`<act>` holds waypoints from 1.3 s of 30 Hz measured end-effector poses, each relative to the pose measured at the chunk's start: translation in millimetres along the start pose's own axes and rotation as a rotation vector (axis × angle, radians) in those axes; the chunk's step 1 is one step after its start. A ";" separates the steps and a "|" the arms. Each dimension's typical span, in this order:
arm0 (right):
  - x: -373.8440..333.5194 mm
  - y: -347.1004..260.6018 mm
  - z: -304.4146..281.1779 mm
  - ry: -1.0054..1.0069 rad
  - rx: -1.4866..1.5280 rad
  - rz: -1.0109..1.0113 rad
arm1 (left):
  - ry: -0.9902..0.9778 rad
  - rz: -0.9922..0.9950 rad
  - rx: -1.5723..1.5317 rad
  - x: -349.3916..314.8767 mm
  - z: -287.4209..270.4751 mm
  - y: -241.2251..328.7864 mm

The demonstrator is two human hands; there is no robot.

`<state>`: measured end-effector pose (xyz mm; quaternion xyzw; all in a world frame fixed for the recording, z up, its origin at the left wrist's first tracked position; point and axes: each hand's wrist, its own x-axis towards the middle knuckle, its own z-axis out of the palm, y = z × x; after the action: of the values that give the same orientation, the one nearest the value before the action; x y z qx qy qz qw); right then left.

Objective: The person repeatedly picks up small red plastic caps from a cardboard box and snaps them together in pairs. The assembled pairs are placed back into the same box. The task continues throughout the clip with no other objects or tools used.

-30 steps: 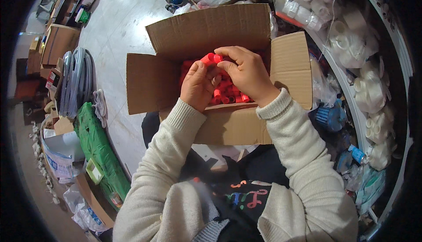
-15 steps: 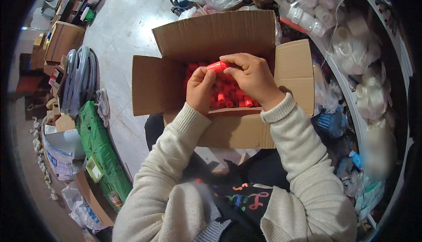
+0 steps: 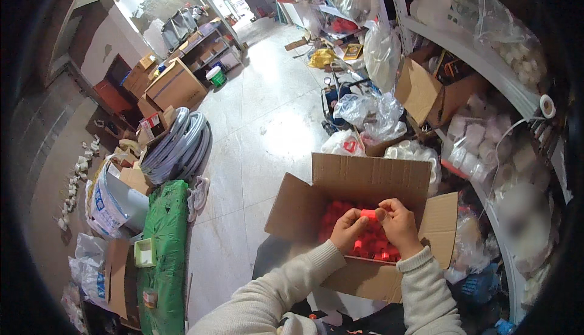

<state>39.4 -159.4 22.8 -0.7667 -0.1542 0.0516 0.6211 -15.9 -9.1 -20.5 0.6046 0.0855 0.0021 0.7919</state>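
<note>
Both my hands are over an open cardboard box (image 3: 372, 174) with its flaps folded out. Between them is a short red plastic pipe fitting (image 3: 368, 213). The thumb and fingers of my left hand (image 3: 347, 231) pinch its left end, while my right hand (image 3: 399, 225) is closed at its right end. Many similar red fittings (image 3: 372, 248) lie loose in the box beneath my hands. My fingers partly cover the held piece, so its full shape is hidden.
Shelving (image 3: 480, 180) with plastic bags of white fittings runs along the right. To the left lie a long green-wrapped bundle (image 3: 165, 244) and coiled grey hose (image 3: 179, 146). Beyond the box are clear plastic bags (image 3: 371, 116), and a green-and-white bucket (image 3: 216, 76) stands farther off.
My view has swung up and to the left, so the box and hands appear lower and farther right. Both hands still hold the red fitting above the box.
</note>
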 end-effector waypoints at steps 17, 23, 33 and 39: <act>1.8 -4.1 -0.9 0.001 0.017 -0.215 | -0.022 0.058 -0.152 1.5 2.5 -4.0; 2.0 -7.0 -6.1 -0.115 -0.160 -0.041 | -0.032 0.026 -0.133 5.5 -1.7 -13.1; 1.4 2.3 3.0 -0.047 -0.126 -0.186 | -0.068 0.018 -0.191 5.4 -3.5 -13.9; 8.6 14.0 -7.4 -0.220 -0.352 0.018 | -0.061 0.060 -0.156 5.3 0.8 -13.8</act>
<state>52.0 -166.3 11.9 -0.8546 -0.2208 0.1130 0.4563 -11.9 -13.0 -34.2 0.5430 0.0431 0.0141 0.8385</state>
